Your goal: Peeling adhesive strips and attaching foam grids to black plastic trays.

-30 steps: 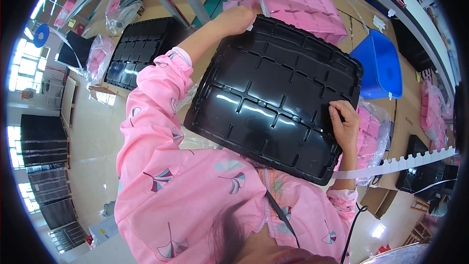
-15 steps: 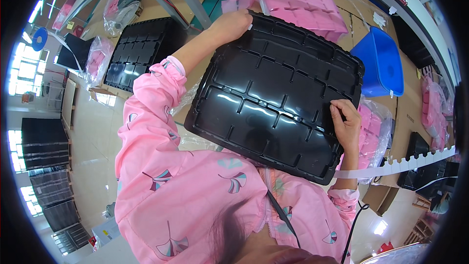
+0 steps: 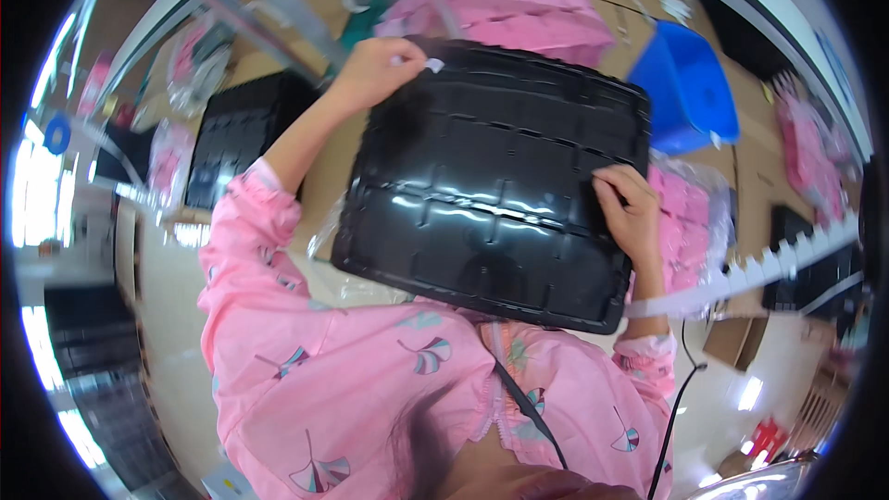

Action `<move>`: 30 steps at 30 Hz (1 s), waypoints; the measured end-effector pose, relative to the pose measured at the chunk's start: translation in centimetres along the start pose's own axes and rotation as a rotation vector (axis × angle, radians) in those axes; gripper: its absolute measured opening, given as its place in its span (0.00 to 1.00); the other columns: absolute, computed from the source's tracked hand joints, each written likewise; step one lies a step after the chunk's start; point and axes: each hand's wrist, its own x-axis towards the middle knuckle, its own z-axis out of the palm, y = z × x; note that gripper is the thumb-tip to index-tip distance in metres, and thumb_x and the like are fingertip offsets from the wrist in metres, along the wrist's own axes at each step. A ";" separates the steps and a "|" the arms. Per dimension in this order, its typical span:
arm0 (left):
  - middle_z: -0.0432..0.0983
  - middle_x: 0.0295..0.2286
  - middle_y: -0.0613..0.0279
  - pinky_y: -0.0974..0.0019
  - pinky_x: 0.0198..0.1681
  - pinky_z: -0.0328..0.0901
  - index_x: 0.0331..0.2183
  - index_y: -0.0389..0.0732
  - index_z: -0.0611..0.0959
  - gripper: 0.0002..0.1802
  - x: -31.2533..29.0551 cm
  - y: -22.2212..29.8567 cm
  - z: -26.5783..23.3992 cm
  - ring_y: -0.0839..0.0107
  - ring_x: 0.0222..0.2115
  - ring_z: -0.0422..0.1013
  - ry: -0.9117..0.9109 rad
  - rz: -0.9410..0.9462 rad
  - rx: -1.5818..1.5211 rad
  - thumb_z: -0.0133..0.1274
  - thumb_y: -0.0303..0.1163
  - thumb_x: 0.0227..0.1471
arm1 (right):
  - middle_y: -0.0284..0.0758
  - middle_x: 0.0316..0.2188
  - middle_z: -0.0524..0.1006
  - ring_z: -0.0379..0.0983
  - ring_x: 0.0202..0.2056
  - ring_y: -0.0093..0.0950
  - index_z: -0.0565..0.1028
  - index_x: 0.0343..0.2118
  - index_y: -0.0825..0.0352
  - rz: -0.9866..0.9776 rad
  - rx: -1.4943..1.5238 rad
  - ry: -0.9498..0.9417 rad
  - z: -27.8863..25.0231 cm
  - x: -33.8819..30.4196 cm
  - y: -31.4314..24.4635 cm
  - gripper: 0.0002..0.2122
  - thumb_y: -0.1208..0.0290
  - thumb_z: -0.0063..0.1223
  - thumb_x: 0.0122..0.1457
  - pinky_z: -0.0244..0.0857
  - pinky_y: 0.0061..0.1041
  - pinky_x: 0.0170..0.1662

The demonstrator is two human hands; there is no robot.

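Note:
A black plastic tray (image 3: 500, 176) with moulded ribs lies tilted in front of me, its near edge against my pink jacket. My left hand (image 3: 375, 74) is at its far left corner, thumb and finger pinched on a small white label (image 3: 434, 65) that lies against the tray's edge. Over the tray's right side rests my right hand (image 3: 634, 213), fingers curled together; what they hold, if anything, is hidden. A white notched strip (image 3: 769, 268) runs from beside my right wrist toward the right rim.
Pink moulded trays (image 3: 519, 9) in clear film lie beyond the black tray. A blue bin (image 3: 690, 88) stands at the far right, with more wrapped pink trays (image 3: 681, 231) nearer. Another black tray stack (image 3: 241, 134) sits at left, beside grey metal posts (image 3: 287, 14).
The whole view has shifted, so the tray and surroundings appear further left. My left hand has drawn slightly away from the tray's corner, the label at its fingertips. My right hand stays curled.

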 end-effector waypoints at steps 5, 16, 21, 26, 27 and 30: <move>0.69 0.19 0.74 0.81 0.20 0.53 0.28 0.38 0.80 0.10 8.3 7.0 4.1 0.87 0.18 0.57 -0.176 -0.204 -0.373 0.54 0.35 0.46 | 0.36 0.27 0.74 0.71 0.28 0.23 0.74 0.29 0.72 0.123 0.180 0.334 -0.6 -1.2 1.0 0.03 0.81 0.51 0.51 0.63 0.18 0.31; 0.75 0.18 0.62 0.71 0.21 0.64 0.19 0.37 0.81 0.09 26.8 19.4 30.5 0.75 0.18 0.70 -0.273 -0.126 -0.416 0.57 0.34 0.35 | 0.35 0.27 0.72 0.70 0.25 0.21 0.74 0.32 0.71 0.614 0.118 0.682 -1.9 -13.1 9.6 0.06 0.76 0.51 0.52 0.64 0.18 0.30; 0.76 0.26 0.58 0.68 0.25 0.67 0.28 0.34 0.80 0.13 30.6 19.0 39.1 0.69 0.23 0.72 -0.381 -0.358 -0.592 0.57 0.33 0.39 | 0.33 0.25 0.73 0.70 0.26 0.19 0.73 0.34 0.74 0.708 0.112 0.601 -1.3 -17.7 12.4 0.08 0.74 0.49 0.54 0.65 0.17 0.31; 0.74 0.28 0.59 0.68 0.31 0.67 0.31 0.34 0.78 0.12 28.7 18.4 39.1 0.70 0.27 0.71 -0.420 -0.391 -0.791 0.55 0.32 0.44 | 0.39 0.21 0.74 0.71 0.24 0.27 0.74 0.29 0.72 0.758 -0.048 0.644 -2.6 -16.9 14.1 0.06 0.76 0.50 0.48 0.64 0.24 0.31; 0.73 0.24 0.60 0.67 0.28 0.67 0.28 0.36 0.78 0.09 29.0 17.5 38.4 0.70 0.25 0.70 -0.373 -0.355 -0.848 0.54 0.32 0.44 | 0.40 0.22 0.74 0.72 0.25 0.30 0.74 0.29 0.72 0.728 -0.067 0.663 -3.0 -16.3 14.9 0.07 0.76 0.51 0.48 0.65 0.25 0.31; 0.72 0.21 0.62 0.67 0.26 0.67 0.26 0.37 0.78 0.09 28.4 16.2 37.2 0.70 0.22 0.69 -0.357 -0.268 -1.000 0.56 0.32 0.43 | 0.45 0.25 0.75 0.72 0.27 0.40 0.75 0.27 0.71 0.571 -0.308 0.562 -3.4 -15.1 17.9 0.08 0.72 0.53 0.46 0.66 0.31 0.33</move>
